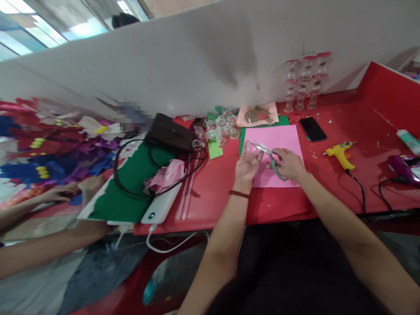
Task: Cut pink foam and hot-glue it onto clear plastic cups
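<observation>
My left hand [246, 165] has its fingers curled round a small clear plastic piece [252, 149], which looks like the cut end of a bottle. In my right hand [288, 164] is a pair of scissors [274, 164] with grey-green handles, its blades pointing left and lying against the plastic piece. Both hands are above a sheet of pink paper [282, 138]. Behind my left hand lies a pile of clear and green cut plastic bottle pieces [221, 124]. The exact edge between the blades is too small to make out.
A phone [313, 129], a yellow glue gun [341, 155] with its cord and a purple device [405, 169] lie to the right. Joined bottle pieces [306, 83] stand at the wall. Left are a dark bag [172, 133], a white power bank [161, 204] and another person's hands [77, 188].
</observation>
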`<state>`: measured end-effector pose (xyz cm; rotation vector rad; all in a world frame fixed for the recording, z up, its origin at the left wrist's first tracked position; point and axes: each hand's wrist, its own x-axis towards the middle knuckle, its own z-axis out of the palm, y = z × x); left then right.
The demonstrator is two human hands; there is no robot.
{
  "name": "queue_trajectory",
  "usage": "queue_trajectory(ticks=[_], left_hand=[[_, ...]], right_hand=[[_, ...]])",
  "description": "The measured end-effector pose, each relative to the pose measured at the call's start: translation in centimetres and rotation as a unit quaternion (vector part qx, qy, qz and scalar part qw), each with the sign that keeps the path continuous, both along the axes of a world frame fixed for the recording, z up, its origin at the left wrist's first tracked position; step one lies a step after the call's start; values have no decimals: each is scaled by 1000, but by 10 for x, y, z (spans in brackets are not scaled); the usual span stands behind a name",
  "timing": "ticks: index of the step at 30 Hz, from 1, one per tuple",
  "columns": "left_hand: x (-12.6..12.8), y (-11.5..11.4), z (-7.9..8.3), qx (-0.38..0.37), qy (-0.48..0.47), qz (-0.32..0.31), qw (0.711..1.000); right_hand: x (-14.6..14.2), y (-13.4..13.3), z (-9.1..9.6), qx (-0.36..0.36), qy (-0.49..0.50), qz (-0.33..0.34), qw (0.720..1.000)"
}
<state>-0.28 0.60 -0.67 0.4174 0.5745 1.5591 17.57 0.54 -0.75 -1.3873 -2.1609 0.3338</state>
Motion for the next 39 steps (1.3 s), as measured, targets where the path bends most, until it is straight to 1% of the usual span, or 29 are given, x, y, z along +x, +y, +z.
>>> queue_trajectory(ticks=[4,8,11,15,18,23,27,30,32,34,35,37,39], left_hand=[[-3,2,-5,1,1,-3,1000],[-5,2,-8,11,-10,-13,1000],[-4,1,-6,5,15,-11,1000],[-3,1,-2,-3,40,5,999],[-3,1,-1,2,30,5,1000],[-4,0,-1,-3,12,1,1000],[-4,0,0,-1,33,-1,999],[-5,0,0,9,30,-1,1000],[-5,1,0,3,34,2,999],[-5,0,-1,-2,43,3,999],[-5,0,-1,1,45,1,999],[-5,0,-2,19,40,-8,999],[-5,0,-3,34,32,-16,999]], right_hand=[[1,2,-3,9,29,22,999],[2,5,-6,8,77,62,995],[1,5,-5,-5,107,84,991],[0,3,0,-27,133,87,987],[0,2,2,-34,140,85,986],[2,2,4,-25,142,86,986],[6,2,6,-22,128,86,988],[7,0,8,-25,129,94,987],[7,0,8,-28,128,99,986],[7,1,8,-31,126,92,987],[7,2,8,-32,128,78,988],[8,4,8,-25,132,30,991],[9,6,8,10,130,-11,991]])
